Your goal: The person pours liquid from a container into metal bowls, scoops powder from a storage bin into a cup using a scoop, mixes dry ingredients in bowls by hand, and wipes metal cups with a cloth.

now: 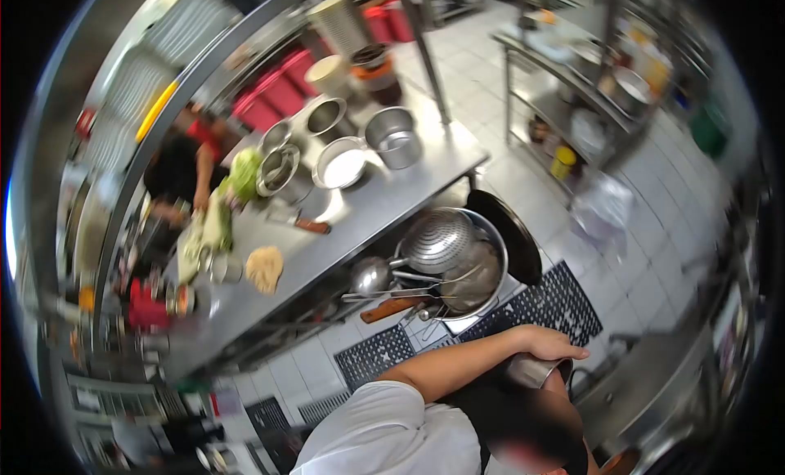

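My left arm reaches across to a shiny metal pot (530,370), tilted in front of me. My left hand (553,342) grips it at the upper rim, with a finger or thumb stretched along the edge. At the pot's mouth is my right hand (558,383); its fingers are hidden, so I cannot tell whether they hold anything. The pot's contents do not show.
A large metal bowl (500,271) beside me holds a perforated ladle (438,241) and other utensils. Behind it is a steel table (372,209) with several pots, a knife (302,221), lettuce (244,174) and a beige flat piece (264,269). Another person (192,160) works across it. Black mats (376,356) cover the floor.
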### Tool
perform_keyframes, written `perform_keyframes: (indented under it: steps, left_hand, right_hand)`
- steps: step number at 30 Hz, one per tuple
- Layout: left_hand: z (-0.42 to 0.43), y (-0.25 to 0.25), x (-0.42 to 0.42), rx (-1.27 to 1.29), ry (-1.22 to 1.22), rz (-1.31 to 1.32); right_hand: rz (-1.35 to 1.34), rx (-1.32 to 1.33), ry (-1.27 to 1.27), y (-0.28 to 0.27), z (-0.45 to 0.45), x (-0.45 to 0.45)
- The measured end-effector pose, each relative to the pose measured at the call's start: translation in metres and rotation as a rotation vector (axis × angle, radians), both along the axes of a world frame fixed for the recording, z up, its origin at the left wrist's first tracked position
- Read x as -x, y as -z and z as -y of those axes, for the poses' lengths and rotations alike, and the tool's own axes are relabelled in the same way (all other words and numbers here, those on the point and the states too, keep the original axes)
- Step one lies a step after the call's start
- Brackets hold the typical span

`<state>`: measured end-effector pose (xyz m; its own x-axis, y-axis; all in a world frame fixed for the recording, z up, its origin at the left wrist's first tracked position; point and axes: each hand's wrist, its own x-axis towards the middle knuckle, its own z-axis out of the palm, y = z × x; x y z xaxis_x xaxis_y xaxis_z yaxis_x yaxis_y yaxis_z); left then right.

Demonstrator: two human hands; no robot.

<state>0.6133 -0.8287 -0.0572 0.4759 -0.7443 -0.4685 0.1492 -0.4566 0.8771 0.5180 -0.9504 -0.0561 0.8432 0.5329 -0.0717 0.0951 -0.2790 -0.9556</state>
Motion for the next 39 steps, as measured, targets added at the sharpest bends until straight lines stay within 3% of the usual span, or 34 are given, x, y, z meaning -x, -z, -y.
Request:
perform_keyframes:
  steps: [3, 4, 7, 9, 12, 13, 14, 15, 17, 19, 20, 23, 25, 27, 29, 30, 33, 37, 39]
  left_hand:
    - [0.008, 0.034, -0.029, 0.038, -0.242, -0.020]
    - [0.008, 0.024, -0.047, -0.002, -0.201, -0.085]
    - [0.026, 0.008, -0.093, -0.023, -0.243, 0.065]
    - [0.039, 0.007, -0.122, -0.029, -0.283, 0.160]
    - [0.023, -0.032, -0.155, 0.036, -0.266, 0.131]
    - [0.018, -0.035, -0.169, 0.044, -0.280, 0.068]
    - [0.015, -0.032, -0.185, 0.056, -0.282, 0.011]
    - [0.017, -0.024, -0.200, 0.073, -0.268, -0.046]
    - [0.023, 0.010, -0.221, 0.199, -0.399, 0.105]
    - [0.017, 0.001, -0.249, 0.262, -0.401, -0.078]
    - [0.023, -0.002, -0.258, 0.343, -0.514, -0.147]
    - [0.022, -0.010, -0.308, 0.092, -0.440, 0.176]
    - [0.019, -0.030, -0.323, -0.056, -0.467, 0.235]
    - [0.011, -0.032, -0.329, -0.125, -0.553, 0.276]
    - [-0.011, -0.027, -0.332, 0.026, -0.725, 0.214]
    - [-0.026, -0.025, -0.332, 0.076, -0.785, 0.212]
    - [-0.054, -0.027, -0.343, 0.154, -0.970, 0.293]
    - [-0.099, 0.017, -0.379, 0.420, -1.202, 0.245]
    - [-0.136, 0.033, -0.400, 0.510, -1.286, 0.092]
  right_hand:
    - [0.327, 0.358, -0.663, 0.012, 0.046, -0.086]
    - [0.397, 0.513, -0.760, 0.008, 0.053, -0.106]
    - [0.312, 0.378, -0.693, 0.025, 0.084, -0.157]
    - [0.166, 0.318, -0.724, 0.042, 0.099, -0.186]
    - [-0.539, 0.017, -0.391, 0.031, 0.106, -0.218]
    - [-0.831, -0.125, -0.194, 0.016, 0.098, -0.229]
    - [-0.973, -0.269, -0.219, -0.051, 0.064, -0.243]
    - [-0.699, -0.188, -0.348, -0.055, 0.070, -0.261]
    - [-0.137, 0.031, -0.573, -0.060, 0.099, -0.303]
    - [0.428, 0.154, -0.670, -0.073, 0.088, -0.340]
    - [0.551, 0.220, -0.764, -0.068, 0.082, -0.362]
    - [0.621, 0.376, -0.912, 0.003, 0.086, -0.415]
    - [0.519, 0.164, -0.921, 0.019, 0.083, -0.431]
    - [0.098, 0.085, -0.944, 0.036, 0.072, -0.458]
    - [-0.665, 0.141, -0.915, 0.053, 0.059, -0.477]
    - [-1.024, -0.045, -0.764, -0.026, 0.021, -0.489]
    - [-0.944, -0.005, -0.884, -0.040, -0.004, -0.535]
    - [-0.363, -0.252, -1.257, -0.041, -0.070, -0.600]
    - [-0.217, -0.205, -1.433, -0.049, -0.125, -0.631]
